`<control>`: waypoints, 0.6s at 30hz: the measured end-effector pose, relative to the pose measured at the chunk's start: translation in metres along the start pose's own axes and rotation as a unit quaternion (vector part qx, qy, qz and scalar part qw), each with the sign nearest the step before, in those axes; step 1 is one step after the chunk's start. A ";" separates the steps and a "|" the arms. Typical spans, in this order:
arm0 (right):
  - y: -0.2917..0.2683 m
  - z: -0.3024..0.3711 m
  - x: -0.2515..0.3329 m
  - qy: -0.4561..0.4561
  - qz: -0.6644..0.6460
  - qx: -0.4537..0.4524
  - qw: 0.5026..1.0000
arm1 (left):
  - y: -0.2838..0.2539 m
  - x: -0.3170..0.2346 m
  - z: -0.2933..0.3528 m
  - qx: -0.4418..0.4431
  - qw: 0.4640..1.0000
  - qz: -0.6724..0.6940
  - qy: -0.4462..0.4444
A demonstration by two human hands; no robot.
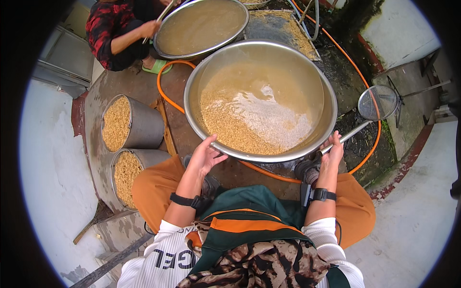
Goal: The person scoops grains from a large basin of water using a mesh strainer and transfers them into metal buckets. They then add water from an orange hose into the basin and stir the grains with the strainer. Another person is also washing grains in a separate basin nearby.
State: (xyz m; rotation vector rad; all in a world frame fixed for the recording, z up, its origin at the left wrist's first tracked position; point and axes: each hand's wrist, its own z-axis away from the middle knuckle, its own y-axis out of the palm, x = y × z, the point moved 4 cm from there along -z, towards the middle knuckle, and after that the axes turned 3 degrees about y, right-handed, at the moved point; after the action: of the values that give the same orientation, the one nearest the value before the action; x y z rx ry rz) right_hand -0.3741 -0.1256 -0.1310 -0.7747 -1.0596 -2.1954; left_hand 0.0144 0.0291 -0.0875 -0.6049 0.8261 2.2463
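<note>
A wide steel basin (189, 103) stands before me, holding cloudy water and pale golden grain (230, 127). Part of the grain heap rises out of the water, with whitish foam over its right side. At the basin's near left rim is my left hand (205, 157), its fingers apart and touching the rim's outer edge. My right hand (332, 148), at the near right rim, is closed around the metal handle of a long-handled mesh strainer (378, 102). The strainer's round head points away to the right, beyond the basin.
Two metal buckets (146, 126) of grain lie tilted at left. An orange hose (353, 62) loops around the basin. Across from me a person (113, 33) holds a stick beside a second basin (204, 26) of murky water. White walls flank both sides; a broom (91, 225) lies at lower left.
</note>
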 end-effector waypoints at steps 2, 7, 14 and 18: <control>-0.002 -0.003 0.002 0.004 0.003 0.009 1.000 | 0.003 -0.001 0.002 0.002 1.000 -0.003 0.006; -0.002 -0.008 0.004 0.014 0.000 -0.011 1.000 | 0.008 -0.003 0.005 0.006 1.000 0.007 0.002; 0.002 -0.011 0.011 0.023 0.006 0.005 1.000 | 0.012 -0.004 0.007 0.007 1.000 0.007 0.010; 0.005 -0.015 0.016 0.008 0.000 -0.019 1.000 | 0.018 -0.004 0.006 0.023 0.999 0.019 0.013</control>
State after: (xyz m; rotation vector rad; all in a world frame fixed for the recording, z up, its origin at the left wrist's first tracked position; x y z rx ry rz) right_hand -0.3850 -0.1443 -0.1244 -0.7723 -1.0130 -2.2235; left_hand 0.0029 0.0215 -0.0740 -0.6034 0.9077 2.2500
